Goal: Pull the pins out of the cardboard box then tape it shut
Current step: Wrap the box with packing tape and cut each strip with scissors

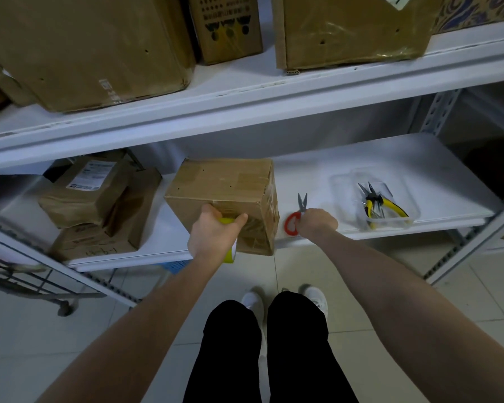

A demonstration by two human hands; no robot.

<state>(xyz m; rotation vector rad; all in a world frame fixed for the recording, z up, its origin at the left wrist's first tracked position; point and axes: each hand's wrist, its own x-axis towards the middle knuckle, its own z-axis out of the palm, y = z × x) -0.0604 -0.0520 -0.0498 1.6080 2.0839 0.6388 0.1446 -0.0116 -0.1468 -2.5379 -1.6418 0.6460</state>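
Observation:
A brown cardboard box (224, 187) stands on the white lower shelf (346, 164), its flaps down and clear tape on its right side. My left hand (213, 234) grips a yellow-cored tape roll (230, 251) against the box's front face. Just right of the box, my right hand (316, 222) holds the red handle of a pair of scissors (296, 215) that lies on the shelf, blades pointing away. A clear plastic tray (402, 219) farther right holds yellow-handled pliers (381, 205) and some thin metal pins.
Brown parcels (96, 199) are stacked on the shelf's left end. Large cardboard boxes (93, 48) fill the upper shelf (245, 106). A metal trolley (26, 280) stands low on the left. My legs and white shoes are on the tiled floor below.

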